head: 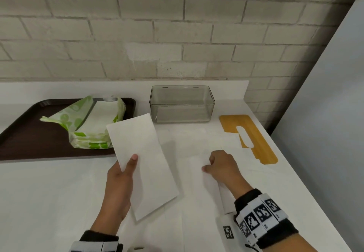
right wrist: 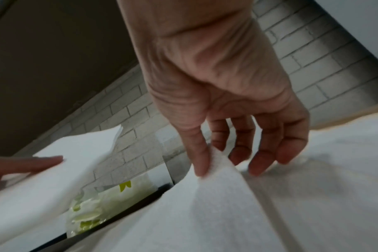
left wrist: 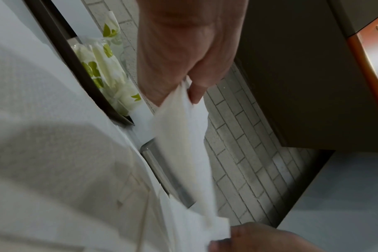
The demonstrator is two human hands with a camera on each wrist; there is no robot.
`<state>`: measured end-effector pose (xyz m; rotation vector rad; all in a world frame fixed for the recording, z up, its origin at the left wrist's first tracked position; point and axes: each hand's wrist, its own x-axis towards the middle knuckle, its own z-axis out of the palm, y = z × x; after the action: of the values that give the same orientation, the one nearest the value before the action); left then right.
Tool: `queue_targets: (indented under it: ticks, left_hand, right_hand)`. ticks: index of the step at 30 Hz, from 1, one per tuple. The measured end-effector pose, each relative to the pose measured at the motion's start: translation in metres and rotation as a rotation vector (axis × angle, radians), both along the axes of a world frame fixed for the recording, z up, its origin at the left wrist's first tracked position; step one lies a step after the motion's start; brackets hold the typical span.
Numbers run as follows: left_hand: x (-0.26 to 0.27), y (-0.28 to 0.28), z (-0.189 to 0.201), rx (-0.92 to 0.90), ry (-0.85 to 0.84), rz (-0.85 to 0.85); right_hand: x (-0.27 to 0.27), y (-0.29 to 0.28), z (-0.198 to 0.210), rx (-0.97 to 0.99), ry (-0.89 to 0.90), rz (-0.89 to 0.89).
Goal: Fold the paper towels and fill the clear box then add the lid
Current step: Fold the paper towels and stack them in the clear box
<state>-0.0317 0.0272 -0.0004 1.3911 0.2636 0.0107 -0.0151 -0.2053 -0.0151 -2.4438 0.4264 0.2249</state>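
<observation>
My left hand holds a folded white paper towel tilted above the counter, thumb on top and fingers underneath. The left wrist view shows the same towel hanging from that hand. To its right, my right hand pinches the edge of another white towel that lies on the counter; in the right wrist view thumb and forefinger lift that towel's edge. The clear box stands empty behind the hands. A wooden lid with a slot lies flat at the right.
A dark brown tray at the left carries an opened green-and-white pack of paper towels. The white counter ends at a brick wall behind and at an edge just right of the lid.
</observation>
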Motion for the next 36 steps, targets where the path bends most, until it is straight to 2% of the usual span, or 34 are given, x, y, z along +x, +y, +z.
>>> queue_targets:
  ticks: [2,7,9,11,14,17,21,24,26,28,30,32,34,36]
  left_hand:
    - [-0.001,0.002,0.001,-0.037,0.025,-0.029]
    - [-0.003,0.001,0.004,-0.12,0.062,-0.099]
    - [-0.004,-0.004,0.005,-0.179,0.095,-0.134]
    - [-0.005,-0.01,0.004,-0.231,0.129,-0.175]
    - [-0.011,-0.02,0.005,-0.236,0.146,-0.272]
    - [-0.017,-0.028,0.011,-0.224,0.134,-0.313]
    - [-0.021,-0.029,0.012,-0.237,0.141,-0.288]
    - [-0.022,-0.027,0.014,-0.217,0.128,-0.306]
    - [-0.021,-0.023,0.012,-0.127,0.108,-0.265]
    - [-0.021,-0.013,0.01,-0.083,0.118,-0.199]
    - [-0.022,0.001,0.008,-0.076,0.137,-0.149]
    - [-0.024,0.017,0.003,-0.076,0.156,-0.088]
    - [-0.027,0.03,-0.002,-0.081,0.159,-0.043]
    - [-0.03,0.038,-0.005,-0.076,0.151,-0.02]
  right_hand:
    - [-0.007,-0.006,0.016,0.135,-0.152,-0.003]
    - [-0.028,-0.008,0.053,0.795,-0.289,0.067]
    - [-0.033,0.006,0.061,0.897,-0.381,0.092]
    - [-0.029,0.024,0.06,0.835,-0.489,0.069]
    - [-0.013,0.049,0.051,0.491,-0.639,-0.038]
    - [-0.003,0.064,0.044,0.229,-0.639,-0.09]
    - [0.002,0.073,0.039,0.042,-0.613,-0.053]
    - [0.0,0.078,0.042,-0.011,-0.596,0.018]
    - [-0.001,0.081,0.045,0.07,-0.576,0.102]
    - [0.008,0.075,0.044,0.212,-0.555,0.091]
    - [0.027,0.059,0.04,0.358,-0.479,-0.04]
    - [0.05,0.041,0.029,0.419,-0.294,-0.146]
    - [0.071,0.034,0.012,0.324,-0.053,-0.12]
    - [0.084,0.038,-0.002,0.181,0.109,-0.025]
